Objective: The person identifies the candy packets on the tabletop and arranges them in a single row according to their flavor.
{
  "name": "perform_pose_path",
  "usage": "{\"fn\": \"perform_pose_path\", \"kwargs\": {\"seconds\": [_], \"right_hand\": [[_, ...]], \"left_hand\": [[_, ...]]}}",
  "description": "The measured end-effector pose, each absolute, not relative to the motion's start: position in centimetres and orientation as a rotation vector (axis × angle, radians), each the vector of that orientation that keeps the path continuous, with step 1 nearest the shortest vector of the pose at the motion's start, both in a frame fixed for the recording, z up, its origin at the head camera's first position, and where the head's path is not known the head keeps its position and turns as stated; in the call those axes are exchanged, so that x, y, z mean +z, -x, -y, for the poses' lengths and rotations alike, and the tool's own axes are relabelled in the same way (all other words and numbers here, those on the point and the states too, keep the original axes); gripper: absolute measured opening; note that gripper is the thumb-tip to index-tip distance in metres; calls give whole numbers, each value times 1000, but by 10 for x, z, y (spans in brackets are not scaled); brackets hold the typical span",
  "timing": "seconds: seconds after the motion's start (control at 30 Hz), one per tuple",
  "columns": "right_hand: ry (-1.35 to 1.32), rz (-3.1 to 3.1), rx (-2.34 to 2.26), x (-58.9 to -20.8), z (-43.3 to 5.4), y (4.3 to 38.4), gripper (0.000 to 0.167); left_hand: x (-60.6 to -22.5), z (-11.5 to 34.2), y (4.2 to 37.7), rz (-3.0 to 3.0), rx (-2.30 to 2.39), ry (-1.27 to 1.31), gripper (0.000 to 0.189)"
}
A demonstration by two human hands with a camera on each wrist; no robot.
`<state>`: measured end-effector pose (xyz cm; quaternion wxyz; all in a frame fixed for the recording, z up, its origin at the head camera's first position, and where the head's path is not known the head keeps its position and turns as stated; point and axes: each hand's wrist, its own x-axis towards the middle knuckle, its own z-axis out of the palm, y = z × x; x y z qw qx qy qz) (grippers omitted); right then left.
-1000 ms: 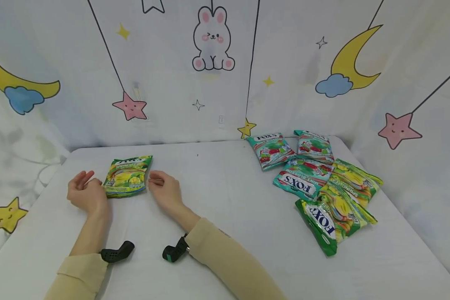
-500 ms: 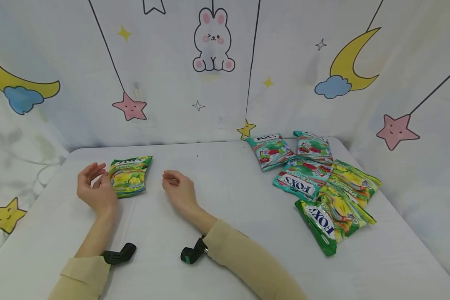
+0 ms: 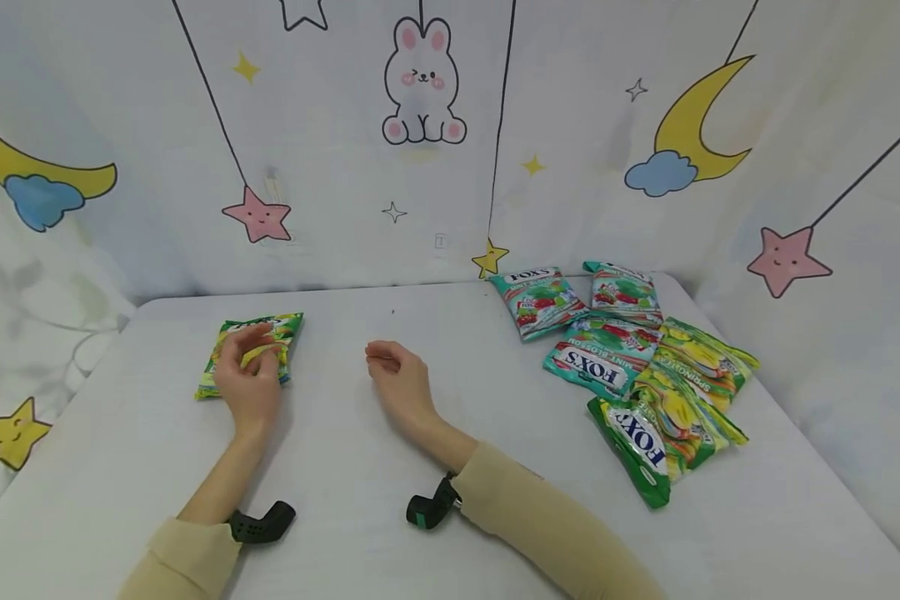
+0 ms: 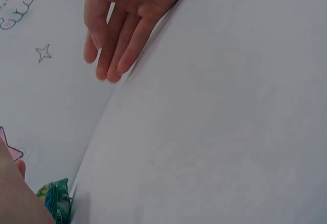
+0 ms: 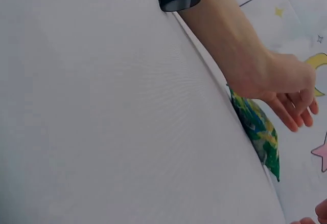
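A yellow-green FOX'S candy bag lies flat at the left of the white table. My left hand hovers in front of it, covering much of its face in the head view, fingers loosely bent and holding nothing. In the right wrist view this hand overlaps the same bag. My right hand is apart from the bag, over the middle of the table, fingers relaxed with nothing in them. The left wrist view shows the right hand's fingers hanging down.
At the right lie three teal Mint Blossom bags, one of them nearest the middle, and yellow-green bags overlapping in front. A curtain with printed moons and stars rises behind the table.
Both hands have shifted right. My left hand has come from beside the bag to in front of it, and my right hand has drawn away from the bag's right edge.
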<state>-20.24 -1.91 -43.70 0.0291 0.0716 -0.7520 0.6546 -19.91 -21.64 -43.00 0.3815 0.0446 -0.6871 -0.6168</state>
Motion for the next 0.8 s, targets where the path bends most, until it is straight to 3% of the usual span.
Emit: {"fn": "perform_pose_path", "kwargs": {"seconds": [0.8], "right_hand": [[-232,2401,2068,-409,-107,154,31]], "left_hand": [[-434,119,174,1924,-2388,99,35]]}}
